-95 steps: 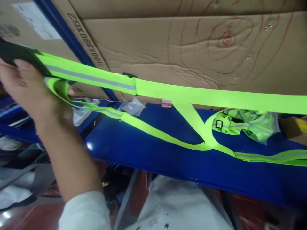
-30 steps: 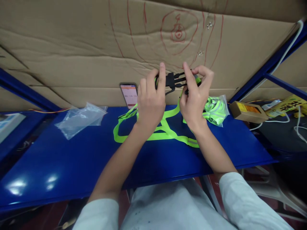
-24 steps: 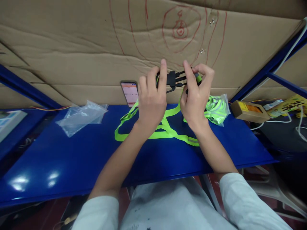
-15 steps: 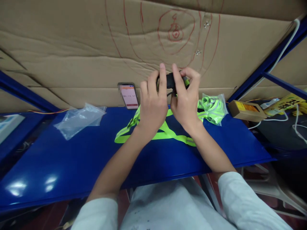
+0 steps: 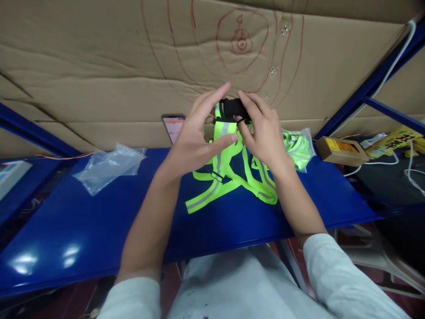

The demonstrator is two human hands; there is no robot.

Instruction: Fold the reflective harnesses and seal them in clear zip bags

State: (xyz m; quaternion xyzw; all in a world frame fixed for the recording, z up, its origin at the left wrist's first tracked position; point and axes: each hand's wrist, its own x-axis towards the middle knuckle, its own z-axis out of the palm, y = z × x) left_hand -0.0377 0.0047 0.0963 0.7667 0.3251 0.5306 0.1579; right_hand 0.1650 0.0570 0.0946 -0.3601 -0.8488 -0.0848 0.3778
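My two hands meet above the blue table [image 5: 99, 221], holding up a neon yellow reflective strap harness [image 5: 221, 177]. The joined black buckle [image 5: 232, 107] sits at its top. The fingertips of my right hand [image 5: 264, 133] pinch this buckle from the right. My left hand [image 5: 195, 137] has its fingers stretched behind the strap just below the buckle, with the thumb pressing the strap from the front. The rest of the harness hangs down in loops, and its lower ends rest on the table.
A phone [image 5: 172, 126] leans on the cardboard wall [image 5: 99, 66] behind my left hand. An empty clear plastic bag [image 5: 106, 166] lies at the left. A bagged harness [image 5: 300, 146], a small brown box [image 5: 341, 150], a yellow packet [image 5: 395, 139] and white cables [image 5: 411, 173] are at the right.
The two buckle halves, apart a second ago, are now pushed together. The harness has been lifted and bunched under the buckle, and my left hand's fingers have opened out along the strap.
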